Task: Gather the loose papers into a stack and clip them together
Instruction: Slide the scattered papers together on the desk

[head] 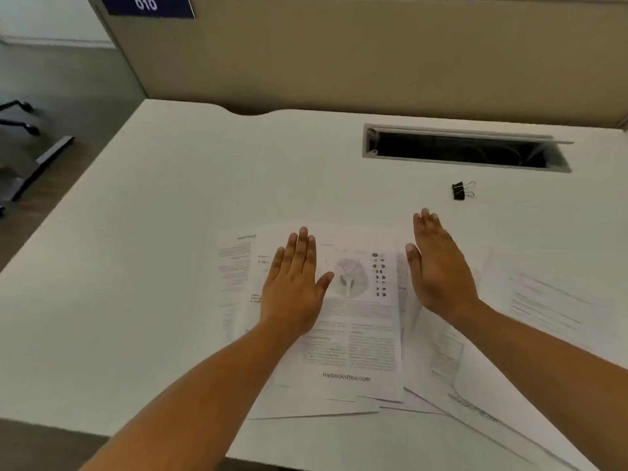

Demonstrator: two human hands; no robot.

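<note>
Leftmost, beyond the tabletop (170, 232), the black legs of a chair base (20, 120) stand on the floor. Above them a dark blue sign (146, 5) reading "010" is fixed to the beige partition (339, 62) behind the white surface.

The loose papers (438, 358) lie near the front edge, fanned out and overlapping rather than squared up. The sheet furthest left (234, 266) has its print upside down to the camera. The left hand (292, 283) rests flat on the spread, palm down, fingers straight and close together, thumb angled out toward the middle. Just right of that thumb is the top sheet (356, 334), which carries a round grey illustration, columns of text and the line "mebooksfree.com" at its foot.

The right hand (438, 266) is held on edge over the right side of that sheet, fingers straight, thumb forward, gripping nothing. Whether its lower edge touches the paper cannot be told. More sheets run from beneath it toward the lower right corner, their print faint and blurred.

Further back and to the right, a black binder clip (462, 191) with wire handles lies alone on bare surface, apart from both hands and the papers. Behind it a rectangular cable recess (465, 149) is sunk into the tabletop, its grey flap raised along the far side. The inside is dark, and what it holds is too dim to make out.
</note>
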